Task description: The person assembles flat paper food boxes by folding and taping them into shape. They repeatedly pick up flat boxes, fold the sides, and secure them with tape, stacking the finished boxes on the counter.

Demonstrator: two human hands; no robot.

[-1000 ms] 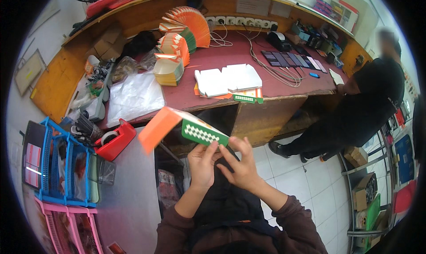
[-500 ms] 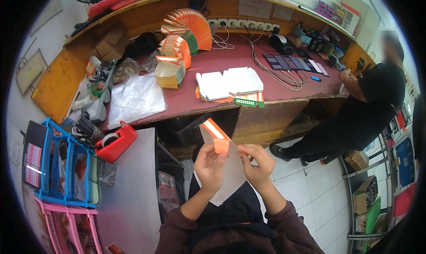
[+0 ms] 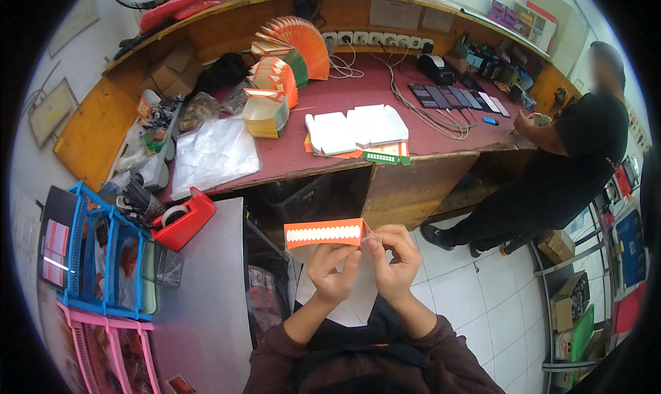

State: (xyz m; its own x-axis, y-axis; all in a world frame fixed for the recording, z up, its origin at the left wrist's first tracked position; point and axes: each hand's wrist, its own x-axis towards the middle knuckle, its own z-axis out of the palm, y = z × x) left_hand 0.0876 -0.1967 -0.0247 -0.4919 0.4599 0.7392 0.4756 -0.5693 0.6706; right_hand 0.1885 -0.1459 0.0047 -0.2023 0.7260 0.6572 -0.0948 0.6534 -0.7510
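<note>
In front of my body I hold an orange-and-white folding carton [image 3: 322, 233], its scalloped white strip running crosswise. My left hand [image 3: 333, 273] is closed on its lower edge, thumb and fingers pinching the card. With thumb and fingers, my right hand [image 3: 397, 262] pinches the folded corner at the carton's right end. Below both hands, white card [image 3: 352, 307] lies over my lap; whether it belongs to the carton I cannot tell. Flat white carton blanks [image 3: 357, 128] lie stacked on the red table ahead, and folded orange cartons [image 3: 265, 114] stand in fanned rows behind to the left.
Clear plastic bags [image 3: 215, 152] lie at the left of the red table [image 3: 330, 91]. A red tape dispenser [image 3: 184, 220] stands on the grey side table, beside blue baskets [image 3: 103, 256]. Cables [image 3: 434, 112] and phones [image 3: 458, 97] lie right. A person [image 3: 578, 146] stands far right.
The carton has turned from slanting to nearly level and swung left, its strip now crosswise. My hands keep hold. The person on the right has shifted their hands slightly left.
</note>
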